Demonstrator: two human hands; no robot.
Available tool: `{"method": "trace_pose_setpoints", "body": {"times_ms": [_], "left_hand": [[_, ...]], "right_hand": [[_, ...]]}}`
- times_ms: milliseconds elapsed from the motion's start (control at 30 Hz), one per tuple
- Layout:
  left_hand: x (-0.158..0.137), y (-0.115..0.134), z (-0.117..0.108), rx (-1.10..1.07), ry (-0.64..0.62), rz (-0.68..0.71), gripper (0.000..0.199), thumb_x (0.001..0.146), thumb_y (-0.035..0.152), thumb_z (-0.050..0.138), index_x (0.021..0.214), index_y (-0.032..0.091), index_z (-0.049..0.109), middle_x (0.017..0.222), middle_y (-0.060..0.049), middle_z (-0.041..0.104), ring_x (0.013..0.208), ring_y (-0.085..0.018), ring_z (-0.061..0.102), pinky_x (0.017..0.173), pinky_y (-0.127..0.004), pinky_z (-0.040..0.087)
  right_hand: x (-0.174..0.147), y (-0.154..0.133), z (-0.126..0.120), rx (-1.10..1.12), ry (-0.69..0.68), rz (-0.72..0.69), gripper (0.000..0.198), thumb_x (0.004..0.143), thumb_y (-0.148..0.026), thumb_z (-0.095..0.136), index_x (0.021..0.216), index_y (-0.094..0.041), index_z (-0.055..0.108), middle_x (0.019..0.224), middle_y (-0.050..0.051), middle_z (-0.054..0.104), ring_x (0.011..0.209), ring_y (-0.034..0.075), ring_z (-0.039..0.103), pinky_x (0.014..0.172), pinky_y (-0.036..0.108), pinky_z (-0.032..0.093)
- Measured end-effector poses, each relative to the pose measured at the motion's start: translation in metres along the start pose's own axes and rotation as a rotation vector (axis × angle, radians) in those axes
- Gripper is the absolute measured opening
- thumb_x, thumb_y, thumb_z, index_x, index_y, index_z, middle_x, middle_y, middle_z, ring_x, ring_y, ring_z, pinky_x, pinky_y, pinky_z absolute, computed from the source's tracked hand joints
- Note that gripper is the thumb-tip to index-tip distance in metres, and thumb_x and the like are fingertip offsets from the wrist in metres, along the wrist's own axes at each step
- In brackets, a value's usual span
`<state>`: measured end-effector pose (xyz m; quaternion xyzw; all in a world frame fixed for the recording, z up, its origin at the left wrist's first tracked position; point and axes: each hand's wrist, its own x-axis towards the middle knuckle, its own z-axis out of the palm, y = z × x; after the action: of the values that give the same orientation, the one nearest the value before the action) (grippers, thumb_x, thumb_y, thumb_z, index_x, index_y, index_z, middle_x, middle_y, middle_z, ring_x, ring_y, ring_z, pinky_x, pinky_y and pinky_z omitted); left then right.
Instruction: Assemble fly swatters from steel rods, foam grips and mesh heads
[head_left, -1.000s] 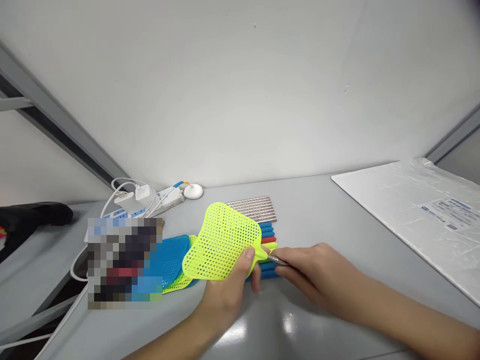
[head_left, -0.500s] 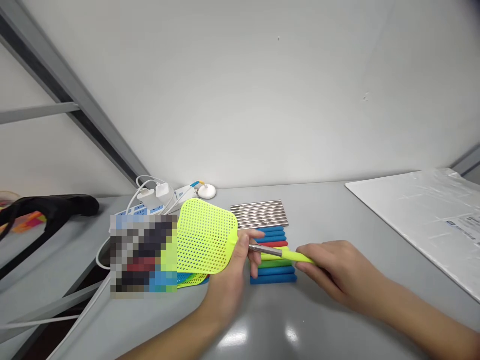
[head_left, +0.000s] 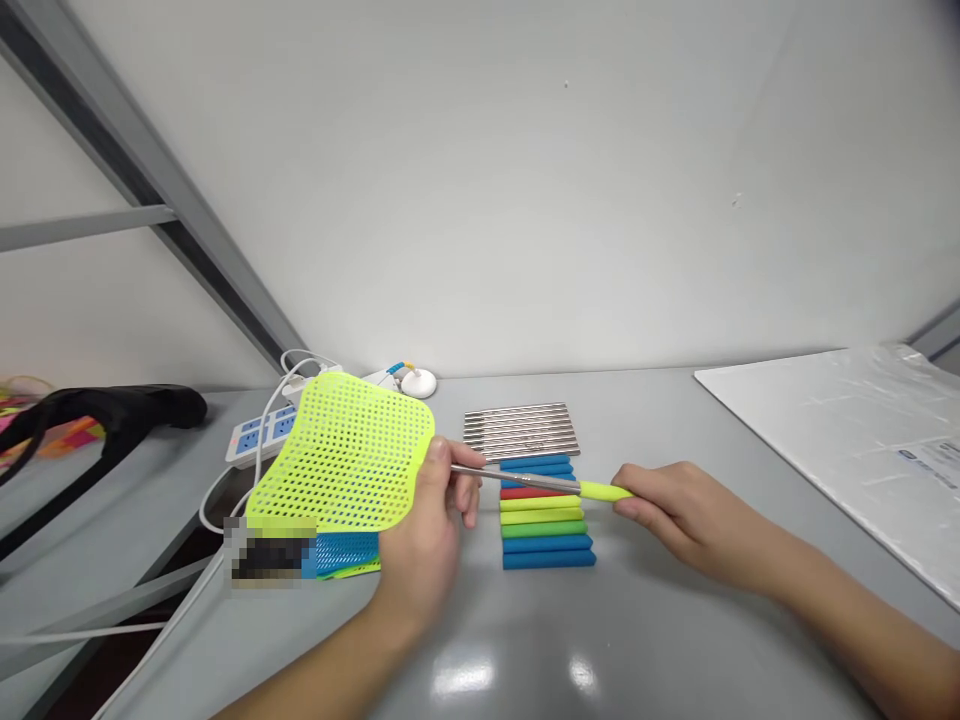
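Observation:
A yellow-green fly swatter (head_left: 349,455) with a perforated head and a telescopic metal rod is held across the table between my hands. My left hand (head_left: 421,545) is closed around the neck where the head meets the rod. My right hand (head_left: 694,522) grips the yellow-green handle (head_left: 600,491) at the other end. Beneath the rod lies a row of blue, red, yellow and green handle tubes (head_left: 544,545). Behind them are several silver metal rods (head_left: 525,428) side by side. More swatter heads (head_left: 346,553), blue and yellow-green, lie under the held one, partly hidden.
At the back left stand a power strip (head_left: 251,438) with white cables and a round white device (head_left: 418,383). A black strap-like object (head_left: 150,410) lies at the far left. A white wrapped panel (head_left: 832,420) rests on the right of the grey table (head_left: 645,640).
My left hand has moved left with the swatter head, and more of the metal rod now shows, drawn out longer. My right hand has shifted slightly right with the handle.

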<state>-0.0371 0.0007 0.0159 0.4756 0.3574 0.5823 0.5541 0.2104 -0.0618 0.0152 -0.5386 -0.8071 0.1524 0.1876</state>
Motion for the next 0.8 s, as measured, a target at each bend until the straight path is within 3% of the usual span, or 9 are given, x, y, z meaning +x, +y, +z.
{"method": "trace_pose_setpoints", "body": {"times_ms": [167, 300, 367, 467, 567, 700, 800], "left_hand": [[0.001, 0.001, -0.001, -0.045, 0.036, -0.011, 0.039, 0.094, 0.051, 0.050, 0.077, 0.019, 0.063, 0.052, 0.006, 0.035, 0.047, -0.008, 0.041, 0.048, -0.020, 0.038], [-0.008, -0.006, 0.000, 0.002, -0.033, -0.015, 0.037, 0.097, 0.051, 0.044, 0.083, 0.021, 0.059, 0.055, 0.006, 0.044, 0.048, -0.008, 0.048, 0.055, -0.022, 0.043], [-0.016, -0.013, 0.003, 0.083, -0.141, -0.055, 0.037, 0.098, 0.051, 0.042, 0.085, 0.021, 0.059, 0.059, 0.005, 0.050, 0.049, -0.008, 0.050, 0.060, -0.023, 0.045], [-0.027, -0.023, 0.006, 0.219, -0.366, -0.118, 0.038, 0.098, 0.051, 0.041, 0.093, 0.020, 0.064, 0.070, 0.001, 0.057, 0.053, -0.009, 0.051, 0.060, -0.025, 0.045], [-0.035, -0.025, 0.008, 0.351, -0.521, -0.058, 0.039, 0.097, 0.049, 0.042, 0.086, 0.019, 0.064, 0.068, -0.001, 0.056, 0.058, -0.013, 0.051, 0.058, -0.026, 0.042], [-0.037, -0.016, 0.007, 0.558, -0.581, 0.031, 0.046, 0.098, 0.041, 0.039, 0.059, 0.020, 0.048, 0.058, 0.000, 0.047, 0.060, -0.016, 0.047, 0.060, -0.029, 0.037], [-0.029, -0.012, 0.001, 0.498, -0.531, 0.077, 0.046, 0.099, 0.039, 0.038, 0.057, 0.020, 0.042, 0.057, 0.000, 0.043, 0.060, -0.016, 0.045, 0.060, -0.030, 0.035]], "right_hand": [[-0.001, 0.015, -0.015, -0.057, 0.024, 0.021, 0.030, 0.102, -0.036, 0.034, 0.079, -0.023, 0.049, 0.065, -0.003, 0.052, 0.054, 0.013, 0.046, 0.052, 0.025, 0.033], [0.000, 0.014, -0.009, -0.239, 0.161, -0.126, 0.021, 0.102, -0.031, 0.038, 0.105, -0.022, 0.056, 0.081, 0.002, 0.060, 0.067, 0.015, 0.052, 0.062, 0.028, 0.037], [0.001, 0.007, 0.001, -0.293, 0.210, -0.207, 0.021, 0.101, -0.029, 0.041, 0.113, -0.020, 0.055, 0.081, 0.002, 0.061, 0.069, 0.016, 0.052, 0.065, 0.029, 0.036], [0.000, -0.006, 0.017, -0.330, 0.219, -0.290, 0.018, 0.101, -0.027, 0.041, 0.107, -0.020, 0.057, 0.072, 0.000, 0.057, 0.062, 0.015, 0.048, 0.062, 0.029, 0.031], [-0.003, -0.019, 0.028, -0.369, 0.219, -0.328, 0.021, 0.101, -0.028, 0.040, 0.095, -0.020, 0.058, 0.067, -0.002, 0.054, 0.058, 0.014, 0.043, 0.059, 0.030, 0.027], [-0.004, -0.026, 0.030, -0.426, 0.251, -0.346, 0.022, 0.100, -0.031, 0.043, 0.086, -0.020, 0.057, 0.064, -0.003, 0.050, 0.055, 0.014, 0.038, 0.057, 0.030, 0.024], [0.000, -0.016, 0.024, -0.490, 0.313, -0.379, 0.023, 0.100, -0.031, 0.044, 0.084, -0.021, 0.057, 0.063, -0.003, 0.049, 0.055, 0.013, 0.038, 0.057, 0.030, 0.023]]}}
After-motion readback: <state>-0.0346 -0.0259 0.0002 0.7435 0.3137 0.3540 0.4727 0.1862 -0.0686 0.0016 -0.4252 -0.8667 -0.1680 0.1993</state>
